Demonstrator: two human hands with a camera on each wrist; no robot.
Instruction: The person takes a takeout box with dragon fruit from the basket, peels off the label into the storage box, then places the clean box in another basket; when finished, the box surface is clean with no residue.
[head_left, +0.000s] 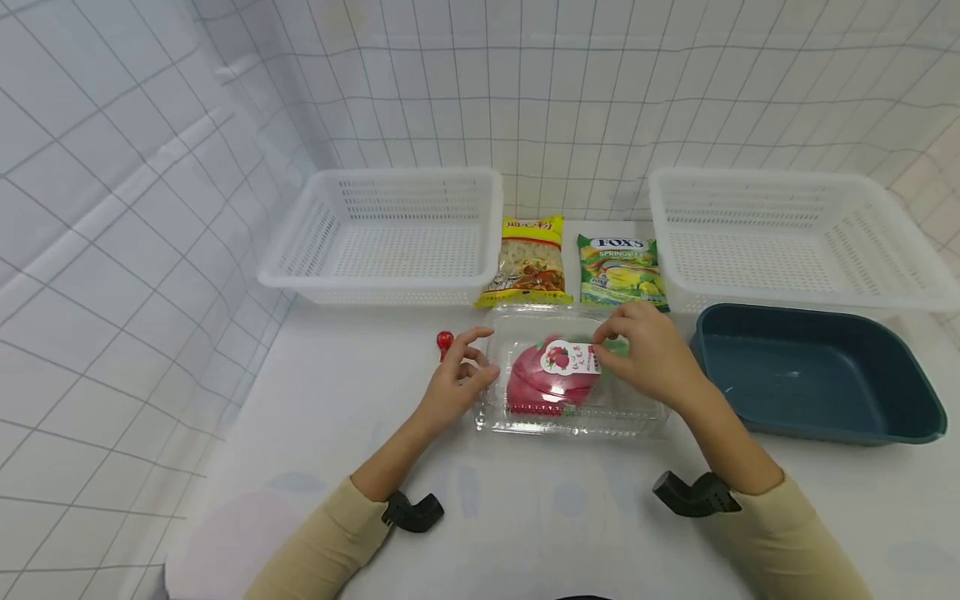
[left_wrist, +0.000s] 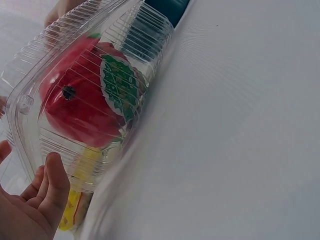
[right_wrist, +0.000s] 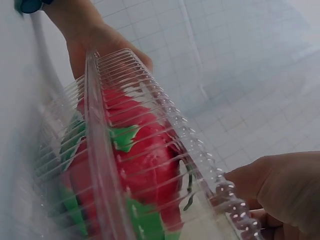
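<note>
A clear plastic clamshell box (head_left: 637,421), lid down, lies in front of me with pink-red dragon fruit (head_left: 536,387) inside. Its green scales show through the ribbed side in both wrist views. Across the lid sits a white label (head_left: 573,357) with a red fruit picture. My right hand (head_left: 648,354) pinches the label's right end between thumb and forefinger, its other fingers curled. At the box's left edge is my left hand (head_left: 457,379), fingers loosely bent, with fingertips right at the clear wall. In the left wrist view the left hand (left_wrist: 37,200) stands beside the box corner.
Behind the box lie a yellow noodle packet (head_left: 528,262) and a green FOX'S candy bag (head_left: 621,271). White baskets stand at back left (head_left: 375,287) and back right (head_left: 810,292). A dark teal tub (head_left: 810,387) is on the right. A small red object (head_left: 445,342) lies by my left hand.
</note>
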